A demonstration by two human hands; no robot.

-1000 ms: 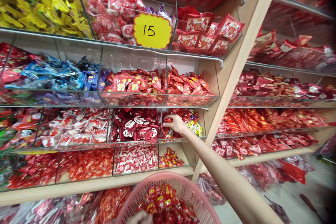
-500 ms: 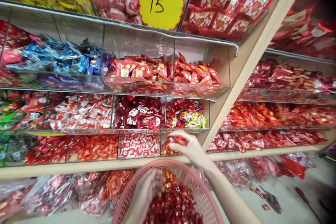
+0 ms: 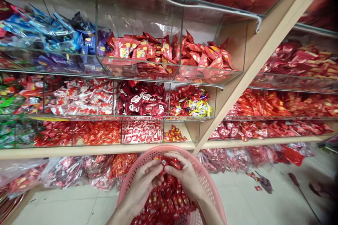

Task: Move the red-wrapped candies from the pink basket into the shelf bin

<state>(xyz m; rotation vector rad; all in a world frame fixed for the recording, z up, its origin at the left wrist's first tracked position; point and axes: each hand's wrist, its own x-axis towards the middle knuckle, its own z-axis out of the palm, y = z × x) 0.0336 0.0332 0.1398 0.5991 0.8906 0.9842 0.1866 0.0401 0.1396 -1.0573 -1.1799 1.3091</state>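
Observation:
A pink perforated plastic basket [image 3: 211, 193] stands below the shelf, with many small red-wrapped candies [image 3: 169, 198] in it. Over its far half my right hand [image 3: 186, 177] grips a few red-wrapped candies [image 3: 170, 162], thumb on the near side and fingers round the back. Close beside it, my left hand [image 3: 144, 182] has its fingers curled and thumb drawn in at the edge of those candies; what lies between its fingertips is hidden. Just beyond the rim, a bottom-row bin [image 3: 191, 133] contains a small heap of red and yellow candies [image 3: 174, 134].
Glass-divided shelves hold wrapped sweets in red, blue, purple and green. A slanting wooden post [image 3: 253, 65] separates the right-hand shelves. Clear bags of sweets [image 3: 64, 172] sit under the bottom board [image 3: 79, 151]. Scraps [image 3: 264, 182] and a dark-handled stick [image 3: 303, 197] lie on the tiled floor.
My right hand has come down from the bottom-row bin with red candies and now meets my left hand over the basket. My left fingers have curled in. The view has tilted downward.

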